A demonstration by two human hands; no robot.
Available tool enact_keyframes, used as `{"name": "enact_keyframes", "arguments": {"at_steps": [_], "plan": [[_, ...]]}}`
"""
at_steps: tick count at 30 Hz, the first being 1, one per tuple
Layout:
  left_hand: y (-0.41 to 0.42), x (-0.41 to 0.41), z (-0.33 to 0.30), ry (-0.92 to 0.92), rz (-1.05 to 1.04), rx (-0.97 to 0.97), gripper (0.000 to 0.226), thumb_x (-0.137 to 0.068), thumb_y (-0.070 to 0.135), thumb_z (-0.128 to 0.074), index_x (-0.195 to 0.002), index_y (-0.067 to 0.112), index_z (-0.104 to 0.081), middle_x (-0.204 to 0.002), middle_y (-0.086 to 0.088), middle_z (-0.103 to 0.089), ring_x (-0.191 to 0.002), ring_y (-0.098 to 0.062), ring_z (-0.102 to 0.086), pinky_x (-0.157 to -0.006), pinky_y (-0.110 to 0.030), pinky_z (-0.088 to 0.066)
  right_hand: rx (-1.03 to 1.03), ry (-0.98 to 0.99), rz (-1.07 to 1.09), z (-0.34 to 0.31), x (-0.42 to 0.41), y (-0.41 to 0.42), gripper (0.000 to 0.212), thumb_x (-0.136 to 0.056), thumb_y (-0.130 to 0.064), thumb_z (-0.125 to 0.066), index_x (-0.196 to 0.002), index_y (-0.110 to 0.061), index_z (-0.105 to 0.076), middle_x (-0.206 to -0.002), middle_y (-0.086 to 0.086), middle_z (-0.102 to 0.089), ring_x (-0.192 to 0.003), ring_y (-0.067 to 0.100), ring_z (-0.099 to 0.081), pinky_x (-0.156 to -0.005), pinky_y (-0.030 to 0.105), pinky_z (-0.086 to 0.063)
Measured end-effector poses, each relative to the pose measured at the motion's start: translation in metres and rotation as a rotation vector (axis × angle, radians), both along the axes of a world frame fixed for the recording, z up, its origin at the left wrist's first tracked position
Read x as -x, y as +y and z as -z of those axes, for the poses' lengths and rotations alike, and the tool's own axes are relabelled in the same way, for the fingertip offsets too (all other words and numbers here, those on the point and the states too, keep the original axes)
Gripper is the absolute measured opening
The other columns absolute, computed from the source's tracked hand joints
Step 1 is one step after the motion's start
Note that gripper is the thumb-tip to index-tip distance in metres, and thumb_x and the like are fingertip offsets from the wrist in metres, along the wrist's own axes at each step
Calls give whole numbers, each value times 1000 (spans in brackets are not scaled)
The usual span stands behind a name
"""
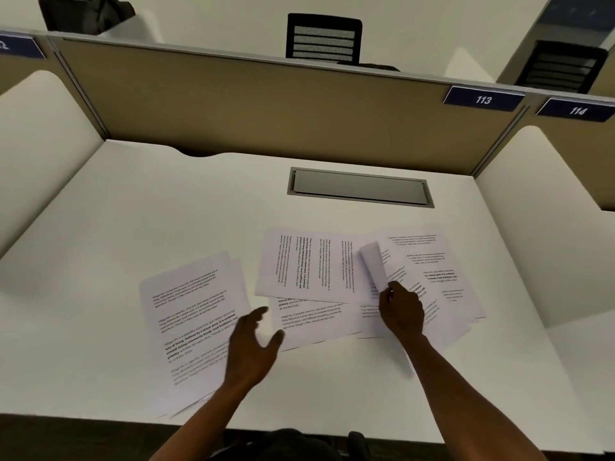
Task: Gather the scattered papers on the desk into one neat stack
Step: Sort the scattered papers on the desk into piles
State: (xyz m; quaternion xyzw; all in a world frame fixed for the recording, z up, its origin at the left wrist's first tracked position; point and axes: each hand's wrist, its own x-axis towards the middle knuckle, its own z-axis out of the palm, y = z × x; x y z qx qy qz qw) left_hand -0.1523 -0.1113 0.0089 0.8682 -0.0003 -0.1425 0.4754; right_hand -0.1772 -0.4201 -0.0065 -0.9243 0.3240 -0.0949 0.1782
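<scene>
I see a white desk point(100, 327) in a study carrel, walled behind by a tan partition point(266, 104) that carries two number plates, 113 point(483, 100) and 114 point(577, 111). Two black mesh chairs point(324, 38) show beyond it, and one grey cable hatch point(360, 188) is set into the desktop.

The papers lie in three loose groups across the near half of the desk: a tilted pile at left point(189, 314), overlapping sheets in the middle point(309, 264) and a fanned spread at right point(442, 271). I cannot count single sheets where they overlap. All are white pages with short blocks of black print, some lines bold.

My right hand point(401, 311) pinches the curled-up corner of one sheet point(374, 264) in the right spread. My left hand point(249, 347) hovers open, fingers spread, over the left pile's edge, grasping nothing.
</scene>
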Motion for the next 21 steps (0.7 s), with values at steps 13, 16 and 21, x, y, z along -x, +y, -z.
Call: {"name": "enact_keyframes", "arguments": {"at_steps": [13, 16, 21], "plan": [[-119, -12, -22, 449, 216, 377, 82, -80, 61, -70, -150, 36, -36, -144, 2, -55, -127, -22, -58, -96, -44, -57, -305, -249, -224, -4, 30, 84, 22, -92, -21, -64, -112, -16, -70, -97, 0, -77, -80, 13, -72, -70, 20, -54], [-113, -12, -19, 444, 126, 380, 77, -82, 49, -74, -148, 35, -39, -138, 0, -60, -124, -24, -61, -97, -49, -56, -272, -217, -230, 3, 32, 98, 21, -89, -19, -67, -109, -12, -71, -97, 3, -76, -83, 18, -72, -75, 20, -51], [-91, -12, -15, 428, 1, 407, 50, -100, 28, -57, -147, 28, -43, -136, -5, -62, -121, -24, -63, -96, -49, -57, -300, -280, -395, 3, 31, 111, 19, -89, -23, -68, -108, -24, -72, -99, -8, -75, -82, 3, -68, -73, 20, -56]]}}
